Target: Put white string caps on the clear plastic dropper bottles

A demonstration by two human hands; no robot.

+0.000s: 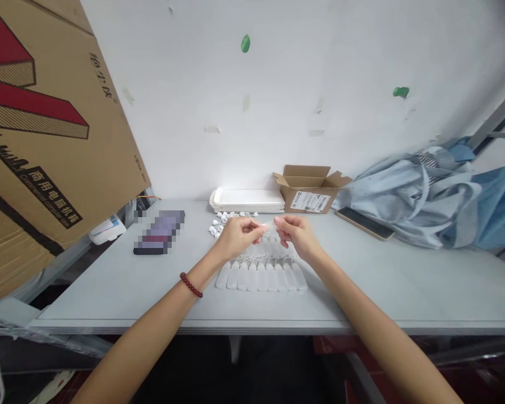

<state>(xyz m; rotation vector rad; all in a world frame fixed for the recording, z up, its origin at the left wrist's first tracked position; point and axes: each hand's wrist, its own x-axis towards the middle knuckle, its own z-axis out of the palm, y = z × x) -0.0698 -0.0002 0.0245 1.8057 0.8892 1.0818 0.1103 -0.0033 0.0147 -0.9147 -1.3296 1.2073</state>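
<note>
Clear plastic tubes (261,276) lie in a row on the table (404,280) at frame centre. Just above them the left hand (235,235) and right hand (297,234) pinch a small clear piece (269,226) between closed fingertips. White caps (217,223) lie scattered just left of the hands.

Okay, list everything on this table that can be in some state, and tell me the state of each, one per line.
Left hand: fingers pinched on small clear piece.
Right hand: pinched on the same piece's other end.
Clear bottles: lying side by side.
White caps: loose, scattered.
Small cardboard box: flaps open.
Phone: lying flat, screen dark.
White trays: stacked.
Blue garment: crumpled heap.
</note>
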